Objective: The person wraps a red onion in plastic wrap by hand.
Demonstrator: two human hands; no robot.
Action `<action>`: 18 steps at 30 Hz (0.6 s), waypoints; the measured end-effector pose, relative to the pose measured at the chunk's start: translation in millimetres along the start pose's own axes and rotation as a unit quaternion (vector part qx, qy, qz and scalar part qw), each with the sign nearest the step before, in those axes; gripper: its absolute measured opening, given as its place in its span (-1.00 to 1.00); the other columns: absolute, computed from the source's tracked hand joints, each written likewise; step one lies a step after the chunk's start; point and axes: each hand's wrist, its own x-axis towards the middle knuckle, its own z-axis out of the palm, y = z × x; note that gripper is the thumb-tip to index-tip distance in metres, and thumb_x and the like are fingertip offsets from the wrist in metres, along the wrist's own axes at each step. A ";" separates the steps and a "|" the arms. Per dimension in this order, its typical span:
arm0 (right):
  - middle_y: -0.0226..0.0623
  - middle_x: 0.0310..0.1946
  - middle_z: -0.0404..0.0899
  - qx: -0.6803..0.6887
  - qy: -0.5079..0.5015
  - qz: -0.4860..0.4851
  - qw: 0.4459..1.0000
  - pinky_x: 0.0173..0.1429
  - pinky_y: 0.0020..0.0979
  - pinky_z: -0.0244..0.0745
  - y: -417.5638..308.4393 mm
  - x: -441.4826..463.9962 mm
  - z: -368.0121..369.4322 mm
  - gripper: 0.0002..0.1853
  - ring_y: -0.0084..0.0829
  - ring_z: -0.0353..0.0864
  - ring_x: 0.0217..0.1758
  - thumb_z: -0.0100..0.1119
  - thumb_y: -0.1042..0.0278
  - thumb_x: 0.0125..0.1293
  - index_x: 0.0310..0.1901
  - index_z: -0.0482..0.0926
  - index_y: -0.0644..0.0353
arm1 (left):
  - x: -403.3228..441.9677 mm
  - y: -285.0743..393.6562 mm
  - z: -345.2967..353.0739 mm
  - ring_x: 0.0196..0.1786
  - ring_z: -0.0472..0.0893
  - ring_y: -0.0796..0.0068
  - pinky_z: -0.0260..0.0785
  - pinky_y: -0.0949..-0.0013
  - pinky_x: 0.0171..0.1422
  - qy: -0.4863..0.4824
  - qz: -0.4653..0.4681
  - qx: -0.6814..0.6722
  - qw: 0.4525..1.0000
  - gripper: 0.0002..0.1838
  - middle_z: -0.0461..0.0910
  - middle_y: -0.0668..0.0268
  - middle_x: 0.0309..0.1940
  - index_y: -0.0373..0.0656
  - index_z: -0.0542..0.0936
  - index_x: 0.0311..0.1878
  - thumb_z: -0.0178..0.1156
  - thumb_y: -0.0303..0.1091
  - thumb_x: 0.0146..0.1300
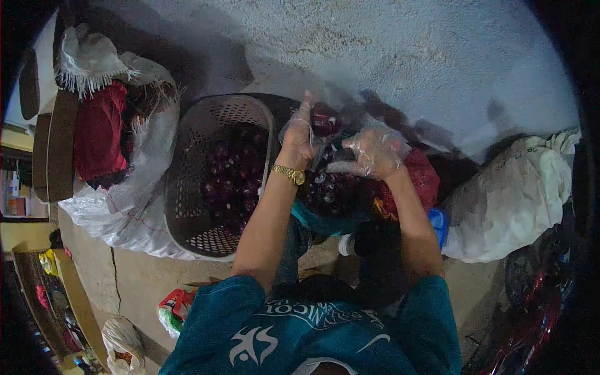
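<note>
Thin clear plastic (323, 139), which looks like a bag, stretches between my hands. My left hand (298, 139), with a gold watch at its wrist, grips one side, one finger pointing up. Across from it my right hand (377, 153) has the plastic wrapped over its knuckles, with thumb and a finger pointing left. Below both hands lies a heap of dark red onions (331, 192) in a teal container (319, 224), partly hidden by my arms. A dark red round object (325, 122) shows just behind the plastic.
A grey perforated basket (187, 209) holding more onions stands at my left. Beyond it leans a white woven sack (125, 215) with red cloth or mesh (100, 134). At right are a red mesh bag (420, 184), a blue object (439, 226) and a full pale sack (512, 200). A rough wall rises ahead.
</note>
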 end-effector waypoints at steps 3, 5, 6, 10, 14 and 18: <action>-0.03 -0.57 0.59 0.003 -0.014 0.031 0.999 -0.28 -0.11 0.50 -7.4 0.6 -10.5 -0.31 -0.02 0.61 -0.46 0.15 -0.45 -0.02 -0.45 0.65 0.20 | 4.8 4.2 -8.8 -0.13 0.58 0.26 0.53 0.15 -0.08 -0.016 0.037 -0.060 0.997 -0.49 0.53 0.18 -0.15 -0.18 0.42 0.04 0.00 0.11 0.33; -0.02 -0.57 0.59 -0.004 0.040 0.025 0.999 -0.28 -0.10 0.50 -2.6 -1.8 -4.5 -0.31 -0.01 0.61 -0.45 0.15 -0.45 -0.02 -0.44 0.65 0.20 | 10.2 5.2 -17.9 -0.07 0.58 0.18 0.51 0.06 -0.03 -0.034 0.036 -0.084 0.995 -0.45 0.53 0.13 -0.09 -0.20 0.38 0.09 -0.07 0.13 0.35; -0.01 -0.57 0.59 -0.011 0.094 0.019 0.995 -0.28 -0.08 0.49 0.4 -3.1 0.3 -0.31 0.00 0.61 -0.44 0.15 -0.45 -0.02 -0.44 0.65 0.20 | 9.0 5.4 -16.4 -0.07 0.58 0.18 0.51 0.06 -0.03 -0.034 0.036 -0.084 0.995 -0.45 0.53 0.13 -0.09 -0.20 0.38 0.09 -0.07 0.13 0.35; -0.01 -0.59 0.53 0.029 0.064 0.075 0.995 -0.32 -0.13 0.38 8.7 -1.3 13.6 -0.36 -0.04 0.55 -0.46 0.30 -0.34 -0.09 -0.48 0.57 0.24 | 3.4 5.0 -7.2 0.03 0.53 0.07 0.43 -0.11 0.11 -0.063 0.000 -0.124 0.990 -0.43 0.49 0.04 0.00 -0.26 0.38 0.08 -0.09 0.13 0.36; -0.05 -0.58 0.57 0.028 0.100 0.054 0.993 -0.32 -0.14 0.45 0.0 -2.3 1.3 -0.40 -0.05 0.59 -0.46 0.26 -0.34 -0.04 -0.41 0.62 0.19 | -2.1 4.6 0.5 0.08 0.50 0.03 0.39 -0.15 0.18 -0.072 -0.009 -0.143 0.987 -0.43 0.48 0.01 0.01 -0.32 0.36 0.08 -0.05 0.08 0.35; -0.07 -0.56 0.60 0.052 0.168 0.089 0.980 -0.31 -0.12 0.50 -11.2 -1.5 -9.7 -0.38 -0.05 0.62 -0.43 0.24 -0.36 -0.03 -0.32 0.64 0.16 | 5.7 -1.2 -5.8 0.11 0.49 0.02 0.38 -0.15 0.19 -0.093 -0.025 -0.165 0.982 -0.44 0.47 0.00 0.01 -0.33 0.36 0.08 -0.04 0.06 0.36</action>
